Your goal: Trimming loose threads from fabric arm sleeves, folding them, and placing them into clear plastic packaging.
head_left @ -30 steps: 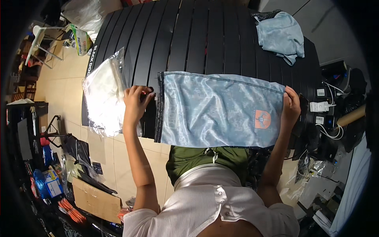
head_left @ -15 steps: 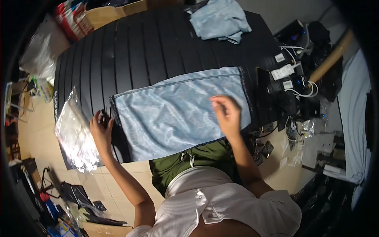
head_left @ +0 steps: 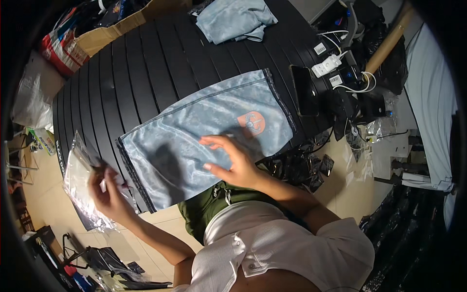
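Note:
A light blue mottled cloth [head_left: 194,121] with dark edges lies flat on the black slatted table [head_left: 112,82], an orange round emblem [head_left: 253,123] near its right end. Over the cloth's near middle, my right hand [head_left: 236,165] hovers with thumb and fingers apart, holding nothing. Beyond the cloth's left end, my left hand [head_left: 108,194] is closed, its fingers bent together and smeared by motion. Something small and dark shows at its fingertips, too blurred to name. Clear plastic bags [head_left: 78,177] lie beneath and beside that hand on the table's left edge.
Another light blue cloth [head_left: 236,22] lies bunched at the far edge. A black phone [head_left: 304,90] and a white power adapter [head_left: 327,65] with cables are on the right. A cardboard box [head_left: 109,34] stands behind the far left. Dark packets [head_left: 304,168] are below the table's right side.
My left hand has moved left, onto the plastic bags. My right hand has come left across the cloth, uncovering the orange emblem. The whole view has turned and shifted.

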Tool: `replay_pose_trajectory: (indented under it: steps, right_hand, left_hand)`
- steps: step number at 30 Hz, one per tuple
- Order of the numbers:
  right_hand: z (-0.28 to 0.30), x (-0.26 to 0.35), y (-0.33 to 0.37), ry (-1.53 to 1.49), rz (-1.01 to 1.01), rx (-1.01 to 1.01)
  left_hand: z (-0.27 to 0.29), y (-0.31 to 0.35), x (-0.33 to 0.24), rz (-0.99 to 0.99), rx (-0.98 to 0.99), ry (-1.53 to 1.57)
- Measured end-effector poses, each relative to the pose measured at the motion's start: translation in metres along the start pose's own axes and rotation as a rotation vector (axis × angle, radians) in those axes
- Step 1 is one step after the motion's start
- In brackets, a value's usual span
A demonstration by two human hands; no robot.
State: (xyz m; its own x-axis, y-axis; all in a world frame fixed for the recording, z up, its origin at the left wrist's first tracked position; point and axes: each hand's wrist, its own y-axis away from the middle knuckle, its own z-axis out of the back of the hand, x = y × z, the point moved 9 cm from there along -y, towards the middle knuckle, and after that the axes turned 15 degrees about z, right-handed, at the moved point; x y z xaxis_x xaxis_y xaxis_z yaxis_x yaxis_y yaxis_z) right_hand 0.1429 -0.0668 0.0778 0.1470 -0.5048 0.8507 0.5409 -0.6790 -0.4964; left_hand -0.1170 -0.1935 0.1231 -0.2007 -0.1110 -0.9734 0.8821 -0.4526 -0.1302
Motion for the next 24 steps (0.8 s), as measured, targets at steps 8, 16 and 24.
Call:
replay_pose_trajectory:
  steps: [8,16,24]
  right_hand:
    - [-0.030,-0.019,0.002,-0.439,-0.328,0.095]
    - [0.153,-0.057,0.000,0.500,-0.270,-0.413]
    - [0.184,-0.109,-0.019,0.421,-0.461,-0.384]
  left_hand:
    - [-0.133,0.094,-0.009,0.051,0.696,-0.109]
    - [-0.013,-0.028,0.083,0.218,-0.049,-0.062]
    - [-0.030,-0.052,0.128,0.401,0.174,-0.243]
